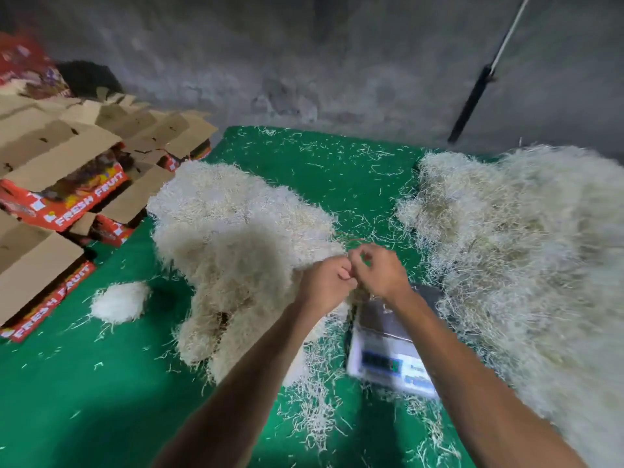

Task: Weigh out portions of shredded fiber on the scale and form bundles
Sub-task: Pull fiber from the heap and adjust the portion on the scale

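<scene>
Green sheeting is covering the floor against a grey concrete wall, and loose strands are lying scattered all over it.

Progress: a heap of formed bundles is sitting centre-left, so several portions appear done. A small pale tuft is lying apart, near left. A large loose pile of shredded fiber is filling the right side, so by my judgement much weighing is remaining.

Both hands are working together at the heap's right edge. The left hand is curling its grip round something thin, and the right hand is pinching at the same spot, seemingly a tie; the tie itself is too small to confirm.

The scale is sitting just beneath the right forearm, its platform apparently carrying no portion.

Containers: flattened "FRESH FRUIT" cartons are stacking up far left, unassembled, holding nothing visible.
</scene>
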Demonstrator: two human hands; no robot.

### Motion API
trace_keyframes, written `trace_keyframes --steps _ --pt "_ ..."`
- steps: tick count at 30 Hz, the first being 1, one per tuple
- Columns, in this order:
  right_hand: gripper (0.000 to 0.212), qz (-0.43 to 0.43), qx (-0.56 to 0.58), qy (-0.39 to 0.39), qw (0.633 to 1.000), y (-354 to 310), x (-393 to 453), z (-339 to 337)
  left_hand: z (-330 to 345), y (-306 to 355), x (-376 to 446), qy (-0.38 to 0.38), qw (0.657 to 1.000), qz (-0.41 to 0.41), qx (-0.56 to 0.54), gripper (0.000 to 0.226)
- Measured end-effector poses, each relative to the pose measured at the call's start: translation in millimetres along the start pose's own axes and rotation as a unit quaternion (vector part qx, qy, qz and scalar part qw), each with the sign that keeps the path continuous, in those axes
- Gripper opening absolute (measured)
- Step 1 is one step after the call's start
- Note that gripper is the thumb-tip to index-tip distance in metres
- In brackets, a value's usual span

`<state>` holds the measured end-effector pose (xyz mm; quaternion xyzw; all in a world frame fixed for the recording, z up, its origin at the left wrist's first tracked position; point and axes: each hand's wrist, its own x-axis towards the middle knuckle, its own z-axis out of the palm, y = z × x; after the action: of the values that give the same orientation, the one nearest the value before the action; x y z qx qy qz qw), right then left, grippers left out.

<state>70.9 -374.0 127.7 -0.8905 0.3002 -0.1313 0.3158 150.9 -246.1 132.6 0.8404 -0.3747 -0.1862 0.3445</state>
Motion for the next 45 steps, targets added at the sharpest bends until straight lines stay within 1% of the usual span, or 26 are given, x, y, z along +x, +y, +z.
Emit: trace_keyframes --steps 4,7,9,11,13,15,17,18,19,20,22,23,25,26,28,32,34,35,36,37,38,39,41,42,44,45 --pt "0.027 0.057 -0.026 0.038 0.997 95.9 -21.9 -49.4 75.8 43.4 32.1 -0.087 0.995 0.022 -0.046 0.022" --pt "0.034 0.093 -0.051 0.028 0.994 152.2 -33.9 -73.3 122.4 66.3 49.3 -0.098 0.993 0.042 -0.051 0.024" --pt "0.048 0.121 -0.119 0.015 0.985 193.8 -38.4 -81.2 158.3 79.4 60.0 -0.117 0.991 0.052 -0.049 0.026" --pt "0.072 0.167 -0.204 -0.038 0.964 230.6 -45.4 -79.6 191.1 87.9 67.1 -0.157 0.985 0.065 -0.015 0.034" --pt "0.086 0.228 -0.229 -0.116 0.939 262.1 -55.8 -67.1 218.9 89.9 74.3 -0.194 0.977 0.076 0.044 0.045" --pt "0.079 0.254 -0.241 -0.136 0.927 281.9 -74.8 -45.8 240.0 91.0 77.4 -0.212 0.965 0.093 0.124 0.052" --pt "0.055 0.225 -0.239 -0.041 0.944 289.8 -93.5 -25.4 257.2 94.2 80.7 -0.2 0.951 0.14 0.188 0.053" --pt "0.046 0.222 -0.187 0.022 0.957 289.9 -99.4 -19.2 266.2 97.3 82.5 -0.19 0.947 0.164 0.202 0.052" --pt "0.042 0.235 -0.089 0.08 0.965 288.8 -102.8 -16.1 274.3 101.1 82.7 -0.183 0.947 0.176 0.194 0.053" --pt "0.043 0.262 0.034 0.129 0.956 283.9 -103.4 -20.0 280.4 107.4 81.3 -0.185 0.958 0.162 0.151 0.056" --pt "0.052 0.305 0.244 0.191 0.901 276.6 -99.5 -40.6 287.3 126.4 75.6 -0.199 0.978 0.062 -0.008 0.061" --pt "0.049 0.314 0.308 0.217 0.871 273.3 -97.0 -53.3 290.0 136.7 71.3 -0.212 0.972 -0.004 -0.099 0.067" --pt "0.026 0.298 0.358 0.264 0.845 265.3 -93.0 -82.4 289.4 158.9 63.8 -0.224 0.943 -0.084 -0.229 0.09" --pt "0.032 0.276 0.348 0.274 0.853 259.5 -90.4 -99.2 285.2 170.6 62.7 -0.222 0.938 -0.078 -0.253 0.099" --pt "0.036 0.234 0.337 0.276 0.869 251.0 -86.4 -130.9 268.5 194.2 68.5 -0.22 0.945 -0.028 -0.241 0.106" --pt "0.04 0.183 0.386 0.269 0.863 238.3 -83.2 -188.7 212.8 244.0 98.6 -0.226 0.955 0.012 -0.19 0.098" --pt "0.083 0.193 0.307 0.214 0.907 228.1 -85.1 -203.9 184.0 268.9 109.5 -0.233 0.959 0.005 -0.163 0.093" --pt "0.096 0.184 0.239 0.188 0.935 223.3 -85.9 -208.3 171.7 281.0 112.0 -0.24 0.957 0.003 -0.164 0.092" --pt "0.094 0.154 0.179 0.172 0.956 218.2 -86.2 -212.7 161.3 293.5 112.4 -0.249 0.954 0.004 -0.168 0.093" --pt "0.082 0.128 0.13 0.166 0.969 214.0 -86.1 -216.5 153.3 304.4 111.5 -0.257 0.952 0.011 -0.168 0.093" --pt "0.072 0.113 0.087 0.171 0.975 209.3 -86.6 -224.0 144.1 316.0 108.5 -0.258 0.952 0.026 -0.161 0.092" --pt "0.072 0.117 0.064 0.173 0.976 209.7 -85.7 -231.0 137.3 324.6 107.1 -0.251 0.955 0.041 -0.151 0.09" --pt "0.077 0.167 0.02 0.172 0.971 216.7 -88.0 -249.3 121.3 341.0 106.1 -0.19 0.966 0.061 -0.164 0.082" --pt "0.072 0.189 -0.022 0.16 0.969 222.6 -92.3 -258.1 111.0 349.1 106.2 -0.145 0.968 0.063 -0.196 0.077" --pt "0.054 0.234 -0.098 0.097 0.962 236.5 -101.9 -272.1 86.8 366.5 110.2 -0.075 0.951 0.059 -0.294 0.071" --pt "0.052 0.241 -0.113 0.075 0.961 238.5 -105.0 -277.8 76.8 374.8 112.2 -0.066 0.94 0.059 -0.328 0.073"
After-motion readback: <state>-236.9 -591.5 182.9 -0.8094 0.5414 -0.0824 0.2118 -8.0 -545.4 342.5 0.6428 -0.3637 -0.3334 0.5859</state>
